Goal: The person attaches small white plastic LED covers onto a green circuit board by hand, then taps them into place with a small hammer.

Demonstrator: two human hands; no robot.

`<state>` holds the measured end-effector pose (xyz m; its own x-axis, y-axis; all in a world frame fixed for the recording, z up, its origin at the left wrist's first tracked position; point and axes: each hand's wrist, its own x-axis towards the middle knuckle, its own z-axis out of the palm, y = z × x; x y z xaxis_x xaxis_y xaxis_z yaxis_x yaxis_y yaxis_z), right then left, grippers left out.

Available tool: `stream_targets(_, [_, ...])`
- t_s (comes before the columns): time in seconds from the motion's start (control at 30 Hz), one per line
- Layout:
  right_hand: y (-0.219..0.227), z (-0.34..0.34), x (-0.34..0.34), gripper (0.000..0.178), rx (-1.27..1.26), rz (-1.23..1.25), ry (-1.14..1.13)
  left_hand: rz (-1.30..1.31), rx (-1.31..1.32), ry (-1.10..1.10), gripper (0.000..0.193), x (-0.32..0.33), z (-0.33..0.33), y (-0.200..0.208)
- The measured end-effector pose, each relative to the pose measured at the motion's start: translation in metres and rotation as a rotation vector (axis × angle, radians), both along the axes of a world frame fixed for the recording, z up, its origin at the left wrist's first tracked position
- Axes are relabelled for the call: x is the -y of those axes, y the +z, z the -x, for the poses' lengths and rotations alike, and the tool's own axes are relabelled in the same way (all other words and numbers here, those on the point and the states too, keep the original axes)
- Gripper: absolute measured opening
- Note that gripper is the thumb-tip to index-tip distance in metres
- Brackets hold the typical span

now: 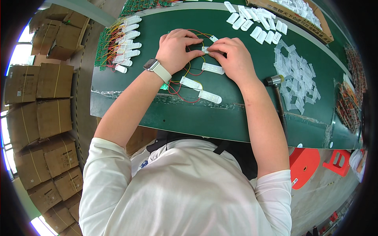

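A small white wired piece (205,49) sits between my hands over the green table. My right hand (235,58) pinches its right side with thumb and forefinger. On the other side, the thumb of my left hand (175,49) meets its left edge, fingers curled around the red and yellow wires. Closer to me lie an oblong white wired cover (213,68), another white piece (191,83) and a round-ended white cover (210,96). Red and yellow wires link them. A bit of green circuit board (164,86) shows beside my left wrist.
Wired white covers (128,45) line the table's left end beside green boards (103,49). A hammer (278,92) lies right of my forearm, near a heap of translucent strips (293,76). Loose white covers (260,34) and a cardboard box (299,19) stand far right.
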<state>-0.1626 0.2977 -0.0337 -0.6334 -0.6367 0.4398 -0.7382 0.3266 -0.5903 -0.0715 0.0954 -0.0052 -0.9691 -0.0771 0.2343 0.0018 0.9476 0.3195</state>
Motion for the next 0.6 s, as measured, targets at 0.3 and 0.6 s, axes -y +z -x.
stream_targets(0.3, [-0.001,0.002,-0.001,0.012,-0.007,0.040,0.014,0.075,-0.065,-0.057,0.036,0.001,-0.003,-0.005])
stream_targets(0.6, [0.000,-0.004,-0.002,0.011,0.021,0.024,0.005,0.089,-0.006,-0.055,0.043,-0.004,-0.012,0.003])
